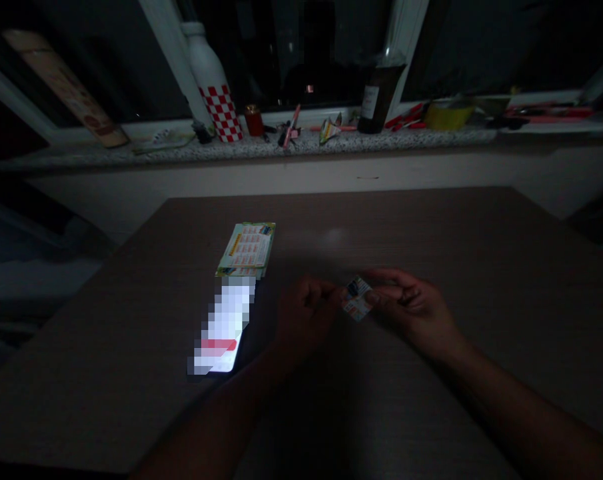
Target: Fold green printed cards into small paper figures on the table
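Observation:
Both my hands meet over the dark wooden table (431,220) and pinch a small folded printed paper (358,298) between them. My left hand (304,317) is curled, its fingertips on the paper's left edge. From the right, my right hand (411,307) grips the same paper with thumb and fingers. Left of my left hand lies a lit phone (224,330) with its screen glowing. Just beyond the phone sits a stack of printed sheets (247,250).
A stone windowsill (261,148) runs along the back with a red-and-white checked bottle (215,87), a dark bottle (378,97), a small red jar (254,120), pens, a yellow roll (448,115) and a tall tube (61,87). The room is dim.

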Action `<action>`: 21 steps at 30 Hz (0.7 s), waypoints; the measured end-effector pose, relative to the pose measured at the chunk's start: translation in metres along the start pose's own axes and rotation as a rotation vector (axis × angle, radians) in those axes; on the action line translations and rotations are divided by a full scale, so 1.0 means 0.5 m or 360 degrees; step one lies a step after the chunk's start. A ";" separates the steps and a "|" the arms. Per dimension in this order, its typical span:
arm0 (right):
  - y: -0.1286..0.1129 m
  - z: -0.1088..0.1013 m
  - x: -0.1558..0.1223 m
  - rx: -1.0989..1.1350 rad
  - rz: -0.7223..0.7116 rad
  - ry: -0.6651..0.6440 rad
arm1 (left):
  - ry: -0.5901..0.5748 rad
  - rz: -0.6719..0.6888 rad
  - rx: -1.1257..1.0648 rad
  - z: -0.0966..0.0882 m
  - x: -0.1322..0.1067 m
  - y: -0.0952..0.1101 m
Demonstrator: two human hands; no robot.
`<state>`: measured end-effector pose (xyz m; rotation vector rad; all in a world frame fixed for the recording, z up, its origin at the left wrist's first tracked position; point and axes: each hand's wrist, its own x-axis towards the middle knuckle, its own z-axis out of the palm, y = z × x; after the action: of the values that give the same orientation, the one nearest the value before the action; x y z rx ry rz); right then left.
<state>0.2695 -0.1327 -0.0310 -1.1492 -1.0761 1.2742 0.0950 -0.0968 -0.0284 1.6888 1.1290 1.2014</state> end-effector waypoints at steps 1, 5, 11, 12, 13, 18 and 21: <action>0.000 -0.001 0.001 0.0002 0.0008 0.0003 | -0.0004 -0.0006 -0.0022 -0.001 0.001 -0.001; 0.001 -0.010 0.005 0.0116 -0.0006 0.0011 | 0.0070 -0.0039 -0.0016 -0.007 0.005 -0.008; 0.006 -0.011 0.004 0.0008 -0.0114 0.0070 | 0.0098 -0.0054 -0.0039 -0.007 0.006 -0.009; 0.007 -0.009 0.003 -0.0046 -0.0129 0.0100 | 0.0089 -0.0062 -0.0051 -0.006 0.005 -0.009; 0.008 -0.007 0.003 -0.0091 -0.0151 0.0138 | 0.0084 -0.0069 -0.0055 -0.005 0.004 -0.008; 0.009 -0.004 0.007 -0.0172 -0.0216 0.0212 | 0.0087 -0.0047 -0.0020 -0.004 0.003 -0.007; 0.007 -0.001 0.008 -0.0111 -0.0192 0.0133 | 0.0074 -0.0060 -0.0020 -0.005 0.004 -0.008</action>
<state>0.2695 -0.1289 -0.0346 -1.1617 -1.1179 1.0932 0.0922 -0.0936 -0.0307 1.6307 1.1742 1.2274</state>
